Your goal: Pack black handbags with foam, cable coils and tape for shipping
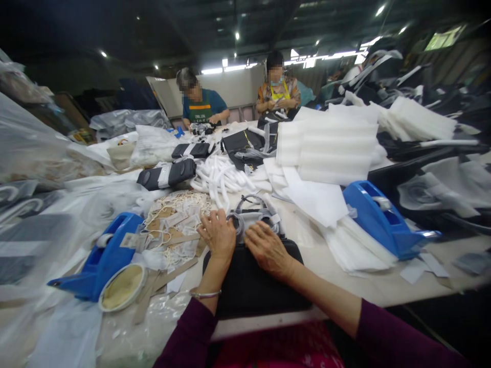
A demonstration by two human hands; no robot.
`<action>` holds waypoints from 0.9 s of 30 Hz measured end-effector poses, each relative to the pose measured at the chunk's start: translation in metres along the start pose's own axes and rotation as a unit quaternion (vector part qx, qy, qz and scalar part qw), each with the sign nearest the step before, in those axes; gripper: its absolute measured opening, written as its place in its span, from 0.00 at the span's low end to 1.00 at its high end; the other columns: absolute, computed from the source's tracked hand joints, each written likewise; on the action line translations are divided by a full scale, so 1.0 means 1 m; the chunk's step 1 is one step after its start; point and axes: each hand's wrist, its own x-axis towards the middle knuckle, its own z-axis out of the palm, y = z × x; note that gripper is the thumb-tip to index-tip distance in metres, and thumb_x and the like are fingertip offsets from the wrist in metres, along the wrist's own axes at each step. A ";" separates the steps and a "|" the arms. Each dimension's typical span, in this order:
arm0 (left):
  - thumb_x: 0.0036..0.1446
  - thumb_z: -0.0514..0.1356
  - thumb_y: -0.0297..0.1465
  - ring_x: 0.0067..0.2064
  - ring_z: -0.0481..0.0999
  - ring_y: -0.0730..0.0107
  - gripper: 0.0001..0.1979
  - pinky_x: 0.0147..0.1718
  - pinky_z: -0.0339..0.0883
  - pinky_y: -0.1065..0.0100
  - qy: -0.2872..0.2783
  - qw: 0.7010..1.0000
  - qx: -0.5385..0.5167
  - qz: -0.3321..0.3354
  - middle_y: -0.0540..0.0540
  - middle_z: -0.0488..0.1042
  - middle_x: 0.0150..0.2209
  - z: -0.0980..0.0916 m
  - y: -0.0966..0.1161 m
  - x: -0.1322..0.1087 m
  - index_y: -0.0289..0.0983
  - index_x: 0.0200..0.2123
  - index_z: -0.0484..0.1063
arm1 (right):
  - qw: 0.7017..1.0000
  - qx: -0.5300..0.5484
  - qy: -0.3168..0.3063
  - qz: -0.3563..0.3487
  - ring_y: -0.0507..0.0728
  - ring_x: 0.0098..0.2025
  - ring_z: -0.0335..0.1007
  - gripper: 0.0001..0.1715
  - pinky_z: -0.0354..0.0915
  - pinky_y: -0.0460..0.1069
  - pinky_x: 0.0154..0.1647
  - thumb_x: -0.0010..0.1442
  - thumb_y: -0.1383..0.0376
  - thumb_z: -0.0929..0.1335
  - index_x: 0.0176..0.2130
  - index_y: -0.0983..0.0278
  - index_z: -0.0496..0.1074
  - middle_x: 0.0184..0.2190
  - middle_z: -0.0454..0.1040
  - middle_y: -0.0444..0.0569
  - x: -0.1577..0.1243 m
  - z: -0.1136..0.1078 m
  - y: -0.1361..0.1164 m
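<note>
A black bag [261,291] lies at the table's front edge, its far side covered with grey wrapping and a looped handle [251,198] standing up behind. My left hand [219,235] bends its fingers over the left end of the wrapped part. Opposite it, my right hand [268,249] curls over the same grey wrapping [241,225] from the right, its wrist above the black panel. Fingertips of both hands are partly hidden. Left of my left hand lies a heap of tags with cream strings [172,225].
Blue tape dispensers stand left [103,260] and right [383,220], with a round tin [123,287] by the left one. White foam sheets [326,145] are stacked behind right. White foam tubes [220,176] and wrapped black bags [166,174] lie beyond. Two co-workers [203,105] work across the table.
</note>
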 end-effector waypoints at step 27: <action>0.54 0.49 0.21 0.54 0.68 0.60 0.19 0.52 0.61 0.60 -0.094 0.971 -0.161 0.150 0.39 0.71 0.50 -0.017 0.011 0.067 0.36 0.47 0.70 | 0.992 0.099 -0.079 0.000 0.59 0.41 0.61 0.14 0.59 0.54 0.40 0.67 0.59 0.62 0.46 0.65 0.69 0.41 0.71 0.52 0.006 -0.005 0.000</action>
